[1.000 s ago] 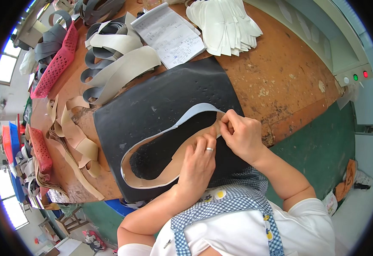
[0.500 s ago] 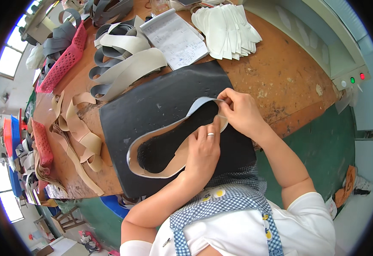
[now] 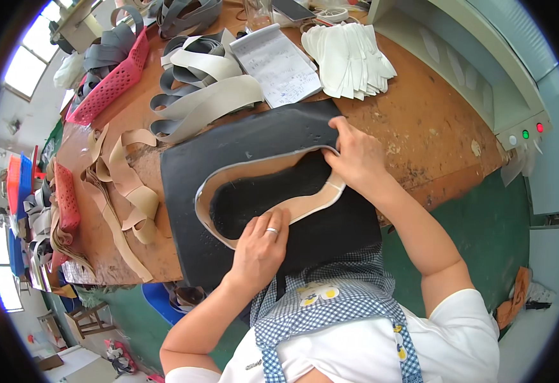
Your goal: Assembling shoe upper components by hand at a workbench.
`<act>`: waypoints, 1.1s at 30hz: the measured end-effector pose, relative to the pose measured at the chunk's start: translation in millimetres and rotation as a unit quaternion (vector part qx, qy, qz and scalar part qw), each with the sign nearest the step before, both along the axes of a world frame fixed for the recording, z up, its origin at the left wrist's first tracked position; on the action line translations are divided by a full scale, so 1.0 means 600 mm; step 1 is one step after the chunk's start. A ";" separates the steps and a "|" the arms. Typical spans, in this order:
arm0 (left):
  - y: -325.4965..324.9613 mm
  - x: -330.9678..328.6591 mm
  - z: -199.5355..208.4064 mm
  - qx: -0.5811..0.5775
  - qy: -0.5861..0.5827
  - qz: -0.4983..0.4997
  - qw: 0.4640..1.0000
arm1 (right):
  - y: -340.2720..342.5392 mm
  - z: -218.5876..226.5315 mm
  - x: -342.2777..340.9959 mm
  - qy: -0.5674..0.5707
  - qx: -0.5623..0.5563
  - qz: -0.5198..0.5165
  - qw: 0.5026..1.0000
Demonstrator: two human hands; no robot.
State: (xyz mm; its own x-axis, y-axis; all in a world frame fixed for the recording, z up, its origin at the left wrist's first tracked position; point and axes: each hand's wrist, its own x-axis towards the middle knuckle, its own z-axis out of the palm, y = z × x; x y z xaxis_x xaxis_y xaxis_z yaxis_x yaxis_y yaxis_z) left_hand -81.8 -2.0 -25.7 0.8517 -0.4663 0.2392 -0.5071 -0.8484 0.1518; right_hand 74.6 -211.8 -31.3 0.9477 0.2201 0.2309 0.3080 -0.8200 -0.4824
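A beige, loop-shaped shoe upper piece (image 3: 228,179) lies flat on a black rubber mat (image 3: 190,159) in front of me. My left hand (image 3: 260,246), with a ring on one finger, presses its fingertips on the near edge of the loop. My right hand (image 3: 356,156) pinches the loop's right end, where a grey-blue edge runs along its far side. The mat's black surface shows through the loop's opening.
The mat rests on a worn brown workbench (image 3: 433,127). Behind it lie grey and cream strips (image 3: 209,102), a written notepad (image 3: 276,60) and a stack of white cut pieces (image 3: 346,57). Beige loops (image 3: 129,191) and red baskets (image 3: 110,83) sit at the left.
The beige piece has shifted up and to the right on the mat. My right hand moved along to its right end, and my left hand followed along the near edge.
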 end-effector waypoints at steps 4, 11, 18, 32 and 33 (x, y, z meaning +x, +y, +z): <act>0.054 -0.017 0.013 0.025 -0.014 0.057 0.998 | 0.012 -0.003 0.029 0.076 0.127 0.012 0.989; 0.060 -0.029 0.039 0.030 0.005 0.141 0.990 | 0.032 -0.037 -0.086 0.024 0.136 0.015 0.990; -0.034 -0.043 -0.010 0.003 0.073 0.026 0.997 | 0.016 -0.028 -0.094 -0.196 -0.013 0.062 0.979; 0.037 -0.037 -0.013 -0.017 0.112 0.158 0.981 | -0.042 -0.036 -0.107 -0.303 -0.173 0.182 0.919; 0.034 -0.032 -0.007 -0.014 0.113 0.157 0.981 | -0.042 -0.036 -0.107 -0.303 -0.170 0.180 0.920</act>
